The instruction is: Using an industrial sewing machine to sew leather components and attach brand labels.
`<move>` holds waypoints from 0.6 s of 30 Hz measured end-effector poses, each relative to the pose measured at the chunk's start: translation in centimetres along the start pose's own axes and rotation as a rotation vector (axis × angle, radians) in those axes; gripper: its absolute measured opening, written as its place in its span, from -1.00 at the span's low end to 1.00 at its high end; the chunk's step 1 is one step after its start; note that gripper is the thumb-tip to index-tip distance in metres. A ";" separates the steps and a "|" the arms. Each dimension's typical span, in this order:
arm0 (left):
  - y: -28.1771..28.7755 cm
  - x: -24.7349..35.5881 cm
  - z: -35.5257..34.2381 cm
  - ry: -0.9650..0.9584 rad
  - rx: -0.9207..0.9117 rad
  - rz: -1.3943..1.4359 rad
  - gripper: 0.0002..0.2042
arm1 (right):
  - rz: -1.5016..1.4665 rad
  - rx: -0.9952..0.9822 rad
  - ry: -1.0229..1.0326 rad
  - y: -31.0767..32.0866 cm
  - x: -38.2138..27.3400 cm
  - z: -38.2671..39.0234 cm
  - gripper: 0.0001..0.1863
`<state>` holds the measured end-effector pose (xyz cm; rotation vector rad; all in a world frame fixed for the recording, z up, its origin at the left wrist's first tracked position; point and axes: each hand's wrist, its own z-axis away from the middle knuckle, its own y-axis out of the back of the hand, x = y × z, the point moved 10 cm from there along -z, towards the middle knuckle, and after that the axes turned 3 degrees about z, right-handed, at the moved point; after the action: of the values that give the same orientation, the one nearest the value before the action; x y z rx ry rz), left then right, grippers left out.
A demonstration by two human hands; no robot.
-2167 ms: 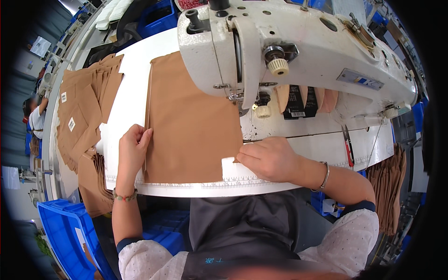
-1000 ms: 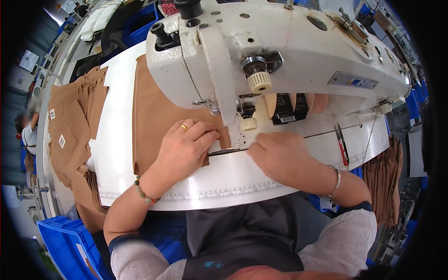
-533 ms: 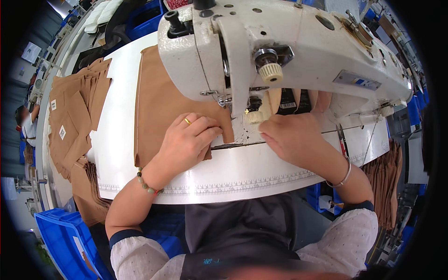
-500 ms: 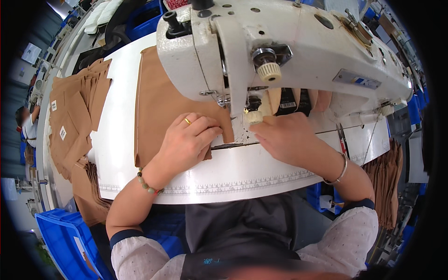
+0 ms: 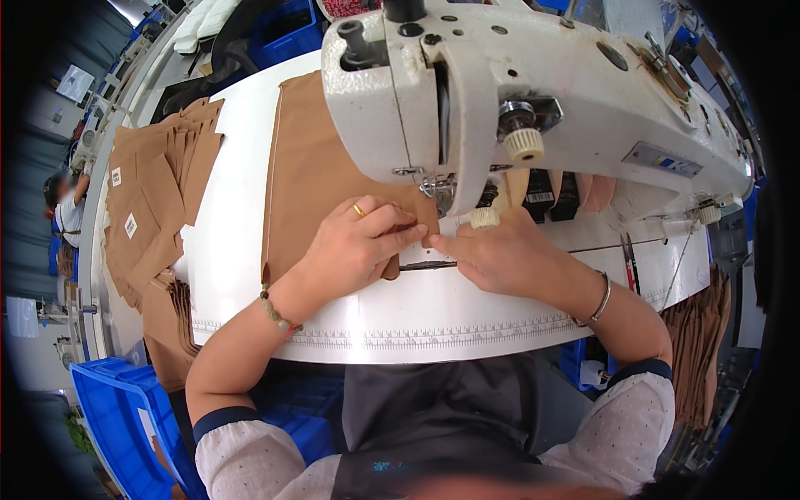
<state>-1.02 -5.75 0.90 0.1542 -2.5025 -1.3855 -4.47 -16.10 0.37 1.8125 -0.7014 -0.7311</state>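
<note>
A brown fabric panel (image 5: 304, 167) lies on the white sewing table, its right end under the needle area of a white sewing machine (image 5: 379, 117). My left hand (image 5: 358, 248), with a ring and a beaded bracelet, rests on the panel's near right part, thumb and forefinger pinched at its edge. Close beside it, my right hand (image 5: 504, 257), wearing a bangle, has its fingertips closed at the fabric's right corner; its lower fingers curl under. The fingertips of both hands nearly meet just in front of the presser foot. The machine head hides part of the fabric.
Stacked brown fabric pieces (image 5: 150, 192) lie at the left, and more brown pieces (image 5: 696, 350) hang at the right. Red-and-black thread snips (image 5: 629, 262) lie right of my right hand. A printed ruler (image 5: 433, 337) runs along the table's front. A blue crate (image 5: 125, 417) stands lower left.
My right hand has come leftward to the fabric's corner, and its fingertips now almost meet those of my left hand. The whole view has shifted slightly.
</note>
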 end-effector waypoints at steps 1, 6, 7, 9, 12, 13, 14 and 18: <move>0.1 -0.3 -0.2 -0.005 0.018 -0.003 -0.59 | 0.051 0.003 0.010 0.1 0.0 -0.1 -0.73; -0.5 -2.3 -0.8 0.004 -0.006 0.006 -0.64 | 0.044 0.087 -0.028 -0.3 1.0 -0.5 -0.85; -0.5 -2.6 -1.1 0.006 -0.002 0.013 -0.65 | 0.049 0.104 -0.029 -0.2 1.2 -0.6 -0.88; -0.3 -3.2 -1.6 0.027 -0.012 0.014 -0.65 | 0.081 0.162 -0.055 -0.8 1.8 -0.7 -0.90; -0.5 -4.3 -1.7 0.072 -0.005 0.005 -0.66 | 0.127 0.217 -0.071 -1.1 2.1 -0.5 -0.93; -0.4 -4.6 -1.8 0.092 0.012 0.000 -0.65 | 0.143 0.212 -0.067 -1.3 2.1 -0.4 -0.92; -0.4 -4.8 -1.9 0.092 0.012 0.001 -0.65 | 0.143 0.211 -0.068 -1.2 2.1 -0.4 -0.92; -0.4 -5.3 -2.0 0.140 -0.015 -0.046 -0.63 | 0.164 0.185 -0.048 -1.0 1.5 -0.2 -0.89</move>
<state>4.67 -6.41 0.59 0.2967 -2.3872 -1.3604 -3.20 -16.76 -0.71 1.8816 -0.9648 -0.6191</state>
